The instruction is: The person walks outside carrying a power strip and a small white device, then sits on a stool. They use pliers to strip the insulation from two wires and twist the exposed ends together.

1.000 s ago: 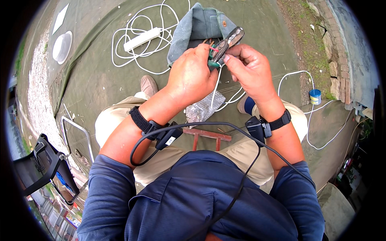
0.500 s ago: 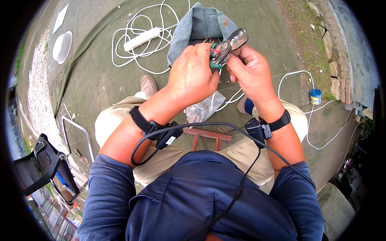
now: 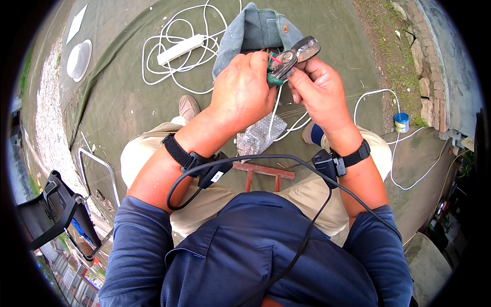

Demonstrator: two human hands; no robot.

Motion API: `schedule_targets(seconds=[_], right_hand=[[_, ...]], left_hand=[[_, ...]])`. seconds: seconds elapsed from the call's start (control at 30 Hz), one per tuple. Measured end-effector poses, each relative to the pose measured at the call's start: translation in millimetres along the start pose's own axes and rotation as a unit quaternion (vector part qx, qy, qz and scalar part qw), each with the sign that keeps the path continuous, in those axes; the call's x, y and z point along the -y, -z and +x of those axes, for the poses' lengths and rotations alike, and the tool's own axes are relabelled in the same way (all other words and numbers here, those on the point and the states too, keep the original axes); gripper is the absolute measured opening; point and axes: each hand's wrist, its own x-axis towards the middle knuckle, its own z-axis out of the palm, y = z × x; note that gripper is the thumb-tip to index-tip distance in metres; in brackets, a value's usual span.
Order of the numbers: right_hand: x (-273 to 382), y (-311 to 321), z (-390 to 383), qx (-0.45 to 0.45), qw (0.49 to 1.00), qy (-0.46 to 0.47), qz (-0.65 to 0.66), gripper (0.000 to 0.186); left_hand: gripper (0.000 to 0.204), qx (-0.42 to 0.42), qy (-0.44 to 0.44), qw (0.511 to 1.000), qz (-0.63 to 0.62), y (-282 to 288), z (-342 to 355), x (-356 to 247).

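Up at the top centre, my left hand (image 3: 243,84) is closed round the green grips of a pair of worn metal pliers (image 3: 287,60). Their broad, grey head points up and to the right. A short red piece (image 3: 276,60) shows between the handles. My right hand (image 3: 319,89) is closed in a pinch right beside the pliers' head, thumb against the fingers; whatever it pinches is hidden. Below the pliers hangs a white cable (image 3: 274,115), its upper end lost behind the tool and my hands. Just beyond my hands, a grey-blue cloth bag (image 3: 232,46) stands with its mouth spread.
A white power strip (image 3: 180,49) with looped cord lies left of the bag. Clear bubble wrap (image 3: 261,137) and a reddish wooden stool (image 3: 263,170) sit between my legs. To the right are a blue tin (image 3: 401,123) and more white cable; a black chair (image 3: 59,215) stands left.
The pliers' head has shifted slightly right and up, turning a little. My left hand has tilted with it; my right hand has hardly moved.
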Motion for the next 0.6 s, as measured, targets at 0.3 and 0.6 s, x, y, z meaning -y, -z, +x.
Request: schedule_targets(seconds=[0.3,0.6], right_hand=[[2.4,1.5,-0.2,0.006,1.000,0.004,-0.017,0.013],[-3.1,4.8,-2.6,0.013,0.995,-0.031,0.092,0.011]], left_hand=[[0.050,-0.022,-0.033,0.999,0.026,6.0,2.4,0.6],[0.055,-0.070,-0.087,0.993,0.045,12.3,4.9,1.0]])
